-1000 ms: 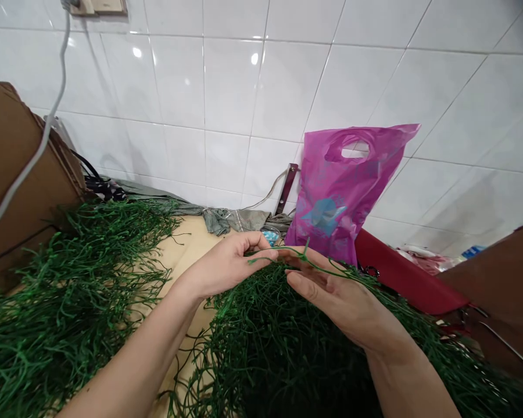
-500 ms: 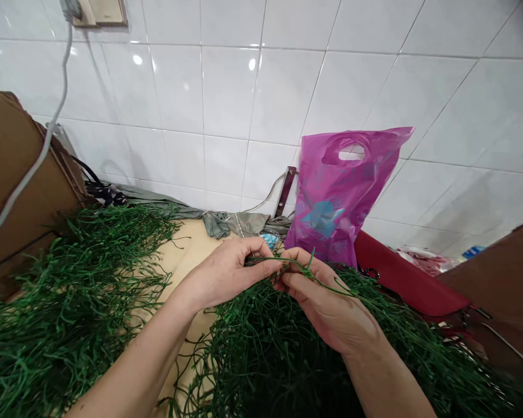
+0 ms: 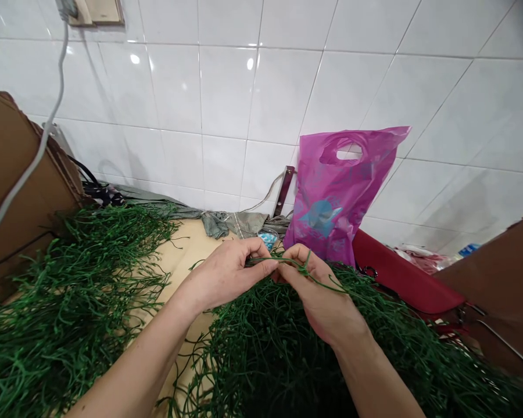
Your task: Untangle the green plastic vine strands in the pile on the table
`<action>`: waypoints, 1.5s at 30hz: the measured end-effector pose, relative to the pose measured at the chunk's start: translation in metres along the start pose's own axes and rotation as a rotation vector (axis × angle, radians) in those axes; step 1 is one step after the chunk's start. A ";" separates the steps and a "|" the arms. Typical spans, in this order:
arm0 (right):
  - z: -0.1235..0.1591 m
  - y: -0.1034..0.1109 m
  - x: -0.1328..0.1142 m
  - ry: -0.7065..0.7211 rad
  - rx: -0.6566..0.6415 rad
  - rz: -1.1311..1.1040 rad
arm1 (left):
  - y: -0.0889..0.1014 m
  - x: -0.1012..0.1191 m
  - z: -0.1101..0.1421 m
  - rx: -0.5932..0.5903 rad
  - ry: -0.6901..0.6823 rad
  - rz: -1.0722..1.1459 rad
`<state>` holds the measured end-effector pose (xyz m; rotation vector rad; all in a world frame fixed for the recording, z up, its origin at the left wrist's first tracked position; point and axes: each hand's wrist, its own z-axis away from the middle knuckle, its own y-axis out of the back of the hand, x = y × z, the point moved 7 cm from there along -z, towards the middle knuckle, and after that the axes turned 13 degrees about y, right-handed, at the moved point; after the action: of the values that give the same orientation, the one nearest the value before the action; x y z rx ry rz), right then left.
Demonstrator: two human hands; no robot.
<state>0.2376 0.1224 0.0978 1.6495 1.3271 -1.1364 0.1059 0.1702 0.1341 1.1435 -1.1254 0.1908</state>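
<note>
Your left hand (image 3: 229,273) pinches the stem (image 3: 304,270); your right hand (image 3: 322,299), closed just beside it, seems to grip it too. Pinch lightly, above the pile (image 3: 274,342).

Bright light fills the glossy, white, rectangular wall tiles (image 3: 226,87), which carry small round glare spots and soft grey shadows. The dense heap of thin, dark-green stems (image 3: 261,337) sinks into near-black shade. The view stretches toward its sides, its upper right corner darkened.
</note>
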 end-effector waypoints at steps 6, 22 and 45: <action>0.003 0.001 -0.009 0.146 -0.228 0.345 | -0.009 -0.009 -0.005 -0.151 0.043 0.098; 0.010 0.030 -0.036 0.125 -0.424 0.672 | 0.000 -0.031 -0.019 -0.097 0.221 0.946; 0.000 0.002 -0.032 0.245 -0.051 0.452 | -0.013 -0.008 -0.006 -0.194 0.094 0.315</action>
<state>0.2370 0.1110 0.1278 1.9680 1.0362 -0.6457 0.1143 0.1722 0.1199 0.7746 -1.2078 0.3674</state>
